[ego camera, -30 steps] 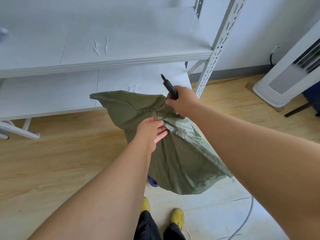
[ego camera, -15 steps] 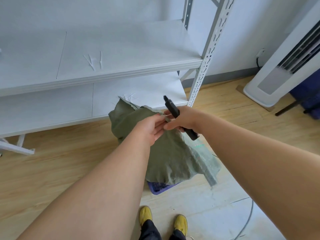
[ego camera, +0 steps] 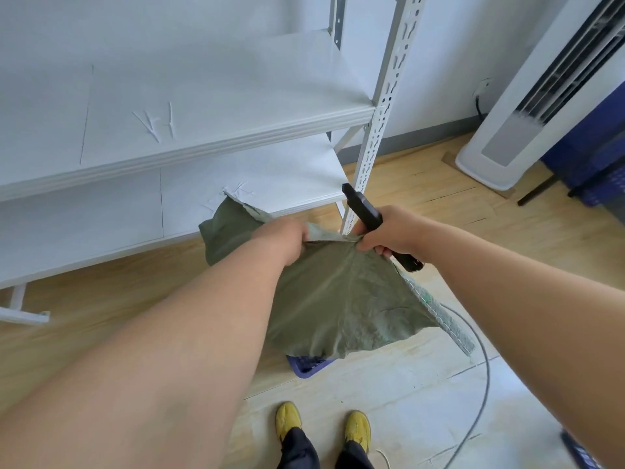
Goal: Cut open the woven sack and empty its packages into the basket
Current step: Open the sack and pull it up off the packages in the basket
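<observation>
Your woven sack [ego camera: 338, 292] is olive green, limp and crumpled, held in the air by its upper edge and hanging down in loose folds. One corner sticks up at the left; a paler stitched hem runs down its right side. The blue basket [ego camera: 306, 364] sits on the floor directly under the sack, only a corner showing. No packages can be seen from your view.

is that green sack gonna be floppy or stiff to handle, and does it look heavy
Likely floppy: the sack drapes and creases between the left hand and right hand. Probably light now, since it hangs flat with no bulges.
</observation>
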Available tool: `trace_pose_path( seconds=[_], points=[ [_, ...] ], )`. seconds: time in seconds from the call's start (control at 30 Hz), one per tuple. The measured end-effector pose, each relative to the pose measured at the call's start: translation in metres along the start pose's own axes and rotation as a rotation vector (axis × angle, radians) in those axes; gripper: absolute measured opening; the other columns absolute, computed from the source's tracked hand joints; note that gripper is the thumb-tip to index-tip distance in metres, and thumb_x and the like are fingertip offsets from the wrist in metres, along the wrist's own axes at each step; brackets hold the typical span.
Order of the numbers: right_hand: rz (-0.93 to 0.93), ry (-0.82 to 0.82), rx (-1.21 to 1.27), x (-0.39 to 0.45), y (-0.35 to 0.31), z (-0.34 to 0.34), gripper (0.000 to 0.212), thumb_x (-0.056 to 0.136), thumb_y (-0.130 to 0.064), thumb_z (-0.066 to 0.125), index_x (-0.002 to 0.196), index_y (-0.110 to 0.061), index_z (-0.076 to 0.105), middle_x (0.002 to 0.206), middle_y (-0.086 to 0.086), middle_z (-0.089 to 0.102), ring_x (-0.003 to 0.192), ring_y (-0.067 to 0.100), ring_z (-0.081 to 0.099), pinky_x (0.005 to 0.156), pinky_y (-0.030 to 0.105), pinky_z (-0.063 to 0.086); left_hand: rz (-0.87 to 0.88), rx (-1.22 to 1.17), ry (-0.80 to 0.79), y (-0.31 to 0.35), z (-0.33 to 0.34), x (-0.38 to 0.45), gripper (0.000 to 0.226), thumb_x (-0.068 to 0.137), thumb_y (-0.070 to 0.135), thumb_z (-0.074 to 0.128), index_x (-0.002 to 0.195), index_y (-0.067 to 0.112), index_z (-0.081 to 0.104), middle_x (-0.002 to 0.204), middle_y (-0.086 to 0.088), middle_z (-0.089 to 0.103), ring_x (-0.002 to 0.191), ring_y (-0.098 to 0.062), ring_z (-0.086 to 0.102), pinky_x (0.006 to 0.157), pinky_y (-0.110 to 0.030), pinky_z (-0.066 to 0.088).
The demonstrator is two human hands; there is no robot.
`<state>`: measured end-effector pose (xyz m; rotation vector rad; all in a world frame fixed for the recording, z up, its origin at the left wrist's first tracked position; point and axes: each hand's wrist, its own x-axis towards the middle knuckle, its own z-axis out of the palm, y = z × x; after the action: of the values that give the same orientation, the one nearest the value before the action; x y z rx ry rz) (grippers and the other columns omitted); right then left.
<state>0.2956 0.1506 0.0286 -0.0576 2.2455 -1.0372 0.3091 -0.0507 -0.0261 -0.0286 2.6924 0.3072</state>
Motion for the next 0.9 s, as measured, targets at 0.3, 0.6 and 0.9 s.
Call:
trace_pose_path(
  seconds=[0.3, 0.6, 0.9],
  points=[
    [0.264, 0.362, -0.4, -0.004, 0.044, 0.005, 0.017, 0.084, -0.012, 0.056, 0.098, -0.017, 0.063, 0.079, 0.004, 0.059, 0.068, 0.021, 0.057, 0.058, 0.028, 0.046, -0.175, -0.387, 0.265, 0.007, -0.032, 0.009, 0.016, 0.092, 0.016, 0.056, 0.105, 0.016, 0.066, 0.117, -0.004, 0.063, 0.109, -0.025, 0.057, 0.083, -0.026, 0.042],
    [-0.019, 0.767, 0.081, -0.035, -0.026, -0.02, 0.008, 0.084, -0.019, 0.054, 0.088, -0.02, 0.06, 0.074, -0.002, 0.057, 0.065, 0.017, 0.056, 0.062, 0.032, 0.051, 0.004, -0.786, 0.325, 0.042, -0.101, 0.009, 0.012, 0.084, 0.022, 0.067, 0.077, 0.028, 0.06, 0.099, 0.002, 0.067, 0.101, -0.021, 0.065, 0.094, -0.035, 0.051],
    [-0.06, 0.776, 0.101, -0.05, -0.051, -0.037, 0.017, 0.083, -0.018, 0.062, 0.1, -0.018, 0.06, 0.085, 0.002, 0.063, 0.082, 0.024, 0.064, 0.075, 0.041, 0.058, 0.156, -0.76, 0.296, 0.055, -0.13, -0.016, 0.007, 0.082, 0.021, 0.07, 0.084, 0.025, 0.065, 0.101, -0.004, 0.071, 0.097, -0.023, 0.067, 0.093, -0.039, 0.053]
  ],
)
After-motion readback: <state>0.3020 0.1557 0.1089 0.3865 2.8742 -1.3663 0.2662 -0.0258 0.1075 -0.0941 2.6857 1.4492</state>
